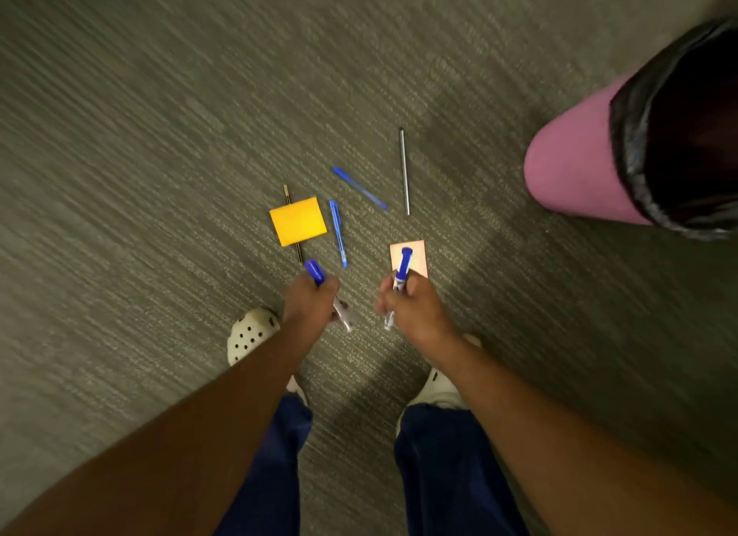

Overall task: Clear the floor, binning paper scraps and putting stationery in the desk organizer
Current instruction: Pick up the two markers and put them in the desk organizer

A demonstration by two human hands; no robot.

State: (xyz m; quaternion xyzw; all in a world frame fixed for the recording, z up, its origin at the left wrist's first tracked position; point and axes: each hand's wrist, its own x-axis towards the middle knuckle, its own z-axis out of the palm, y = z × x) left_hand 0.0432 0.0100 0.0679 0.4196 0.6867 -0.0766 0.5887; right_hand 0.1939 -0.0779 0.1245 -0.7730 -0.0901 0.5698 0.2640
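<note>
My left hand point(309, 300) is closed around a blue-capped marker point(314, 272), its cap pointing away from me. In my right hand point(415, 306) sits a second blue-capped marker point(403, 266), held over a pale pink paper note point(415, 256). On the carpet beyond lie an orange sticky-note pad point(298, 221) on top of a thin dark pencil point(287, 194), two blue pens point(338, 232) point(359, 188) and a grey pencil point(404, 171). A pink bin point(575, 168) with a black liner stands at the right.
Grey-green carpet point(159, 156) fills the view. My two feet in white perforated clogs point(249, 336) stand just below the hands, with dark blue trouser legs beneath. The desk organizer is out of view.
</note>
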